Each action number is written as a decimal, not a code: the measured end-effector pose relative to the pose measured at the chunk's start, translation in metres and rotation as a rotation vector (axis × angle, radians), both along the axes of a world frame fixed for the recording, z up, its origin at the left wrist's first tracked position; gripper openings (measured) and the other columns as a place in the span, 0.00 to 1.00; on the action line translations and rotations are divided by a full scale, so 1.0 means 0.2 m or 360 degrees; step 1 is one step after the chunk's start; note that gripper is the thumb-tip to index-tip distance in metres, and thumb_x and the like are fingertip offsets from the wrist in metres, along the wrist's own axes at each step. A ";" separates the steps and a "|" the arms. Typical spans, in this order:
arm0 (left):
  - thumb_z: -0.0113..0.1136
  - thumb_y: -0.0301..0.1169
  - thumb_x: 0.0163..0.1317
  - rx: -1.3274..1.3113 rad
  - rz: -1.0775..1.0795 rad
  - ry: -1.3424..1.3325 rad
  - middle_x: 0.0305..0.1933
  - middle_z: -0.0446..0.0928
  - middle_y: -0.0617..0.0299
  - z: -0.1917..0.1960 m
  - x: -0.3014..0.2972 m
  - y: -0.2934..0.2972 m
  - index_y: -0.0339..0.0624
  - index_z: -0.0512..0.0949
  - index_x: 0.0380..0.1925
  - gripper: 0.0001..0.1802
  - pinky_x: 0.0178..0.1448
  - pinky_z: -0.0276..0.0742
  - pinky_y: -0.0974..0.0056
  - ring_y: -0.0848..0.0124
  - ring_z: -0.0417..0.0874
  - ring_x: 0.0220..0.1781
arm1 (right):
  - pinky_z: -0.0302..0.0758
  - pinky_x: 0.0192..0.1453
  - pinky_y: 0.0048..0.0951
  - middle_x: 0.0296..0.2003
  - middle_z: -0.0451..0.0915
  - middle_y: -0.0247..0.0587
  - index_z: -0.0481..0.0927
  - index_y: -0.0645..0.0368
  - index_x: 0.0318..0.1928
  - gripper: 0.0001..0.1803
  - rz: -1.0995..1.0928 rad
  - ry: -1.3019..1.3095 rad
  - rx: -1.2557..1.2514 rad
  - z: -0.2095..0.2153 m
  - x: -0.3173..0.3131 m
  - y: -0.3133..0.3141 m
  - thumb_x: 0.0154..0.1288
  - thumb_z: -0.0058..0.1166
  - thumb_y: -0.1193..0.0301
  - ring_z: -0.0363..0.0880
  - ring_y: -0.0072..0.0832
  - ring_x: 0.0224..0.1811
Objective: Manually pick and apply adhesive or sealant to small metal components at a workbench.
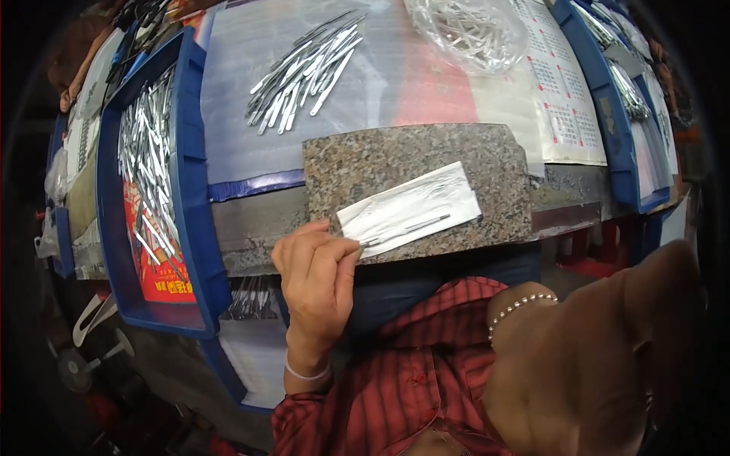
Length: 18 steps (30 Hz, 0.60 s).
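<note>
My left hand (315, 266) is closed at the near left corner of a folded white cloth or paper pad (426, 196). Its thumb and fingertips pinch the end of a slim metal piece (428, 223) lying along the pad's near edge; its bright middle blends into the white. Under the pad is a speckled granite slab (342, 167). Raised close to the camera at the lower right, my right hand (608, 349) looks large and blurred. Dark shadow hides its fingers, so what they hold, if anything, does not show.
Slim metal pieces lie in a pile (308, 72) beyond the slab. More fill a blue tray (194, 152) at left and a clear plastic bag (471, 34) at the back. Another blue tray (620, 144) stands at right. A person's hand (67, 99) shows far left.
</note>
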State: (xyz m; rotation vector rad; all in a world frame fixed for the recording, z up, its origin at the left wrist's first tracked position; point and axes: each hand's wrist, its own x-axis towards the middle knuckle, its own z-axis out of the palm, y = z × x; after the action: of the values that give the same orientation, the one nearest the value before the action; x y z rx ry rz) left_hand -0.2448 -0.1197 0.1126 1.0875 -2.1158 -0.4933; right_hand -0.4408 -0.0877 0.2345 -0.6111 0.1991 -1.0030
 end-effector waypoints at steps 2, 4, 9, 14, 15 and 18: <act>0.69 0.22 0.49 -0.0023 0.0033 -0.0039 0.34 0.74 0.59 -0.02 0.06 0.02 0.42 0.79 0.31 0.10 0.54 0.66 0.56 0.57 0.79 0.46 | 0.72 0.14 0.33 0.22 0.79 0.48 0.72 0.57 0.34 0.16 -0.0028 -0.0036 -0.0005 -0.06 -0.50 0.30 0.76 0.33 0.64 0.74 0.32 0.14; 0.68 0.22 0.49 -0.0043 0.0060 -0.0021 0.34 0.75 0.60 -0.01 0.03 0.02 0.42 0.79 0.32 0.10 0.54 0.66 0.57 0.58 0.80 0.46 | 0.72 0.13 0.33 0.21 0.79 0.49 0.71 0.57 0.33 0.17 -0.0129 -0.0033 0.0001 -0.07 -0.43 0.19 0.77 0.31 0.64 0.73 0.32 0.12; 0.68 0.21 0.47 -0.0073 0.0039 -0.0010 0.34 0.75 0.59 -0.07 0.03 0.00 0.43 0.79 0.31 0.10 0.55 0.66 0.56 0.57 0.80 0.46 | 0.71 0.10 0.33 0.19 0.77 0.50 0.68 0.58 0.32 0.20 -0.0334 -0.0006 0.0014 0.00 0.03 -0.03 0.79 0.25 0.64 0.71 0.32 0.10; 0.67 0.19 0.48 -0.0027 -0.0048 0.0020 0.34 0.76 0.56 0.01 -0.03 -0.02 0.41 0.79 0.32 0.10 0.53 0.69 0.56 0.54 0.80 0.45 | 0.71 0.08 0.32 0.22 0.78 0.51 0.66 0.59 0.29 0.25 -0.0795 -0.0165 -0.0070 -0.13 -0.09 0.07 0.80 0.22 0.60 0.67 0.29 0.08; 0.67 0.20 0.48 -0.0029 -0.0038 0.0016 0.34 0.75 0.56 0.01 0.00 -0.02 0.41 0.79 0.32 0.11 0.53 0.68 0.56 0.54 0.80 0.45 | 0.72 0.08 0.31 0.27 0.80 0.52 0.67 0.59 0.27 0.29 -0.1138 -0.0258 -0.0145 -0.25 0.00 0.01 0.80 0.23 0.55 0.66 0.26 0.08; 0.68 0.20 0.48 -0.0032 -0.0004 0.0041 0.34 0.74 0.58 -0.01 0.04 0.00 0.42 0.79 0.33 0.12 0.53 0.67 0.56 0.55 0.79 0.45 | 0.72 0.23 0.37 0.33 0.83 0.60 0.68 0.56 0.22 0.32 -0.1457 0.0939 -0.0607 -0.38 -0.02 -0.02 0.80 0.23 0.51 0.69 0.35 0.15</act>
State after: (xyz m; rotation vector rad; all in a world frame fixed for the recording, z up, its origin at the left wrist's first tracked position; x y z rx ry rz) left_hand -0.2368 -0.1199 0.1110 1.0621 -2.0955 -0.4839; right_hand -0.4452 -0.0926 0.1583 -1.2122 0.8782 -1.7384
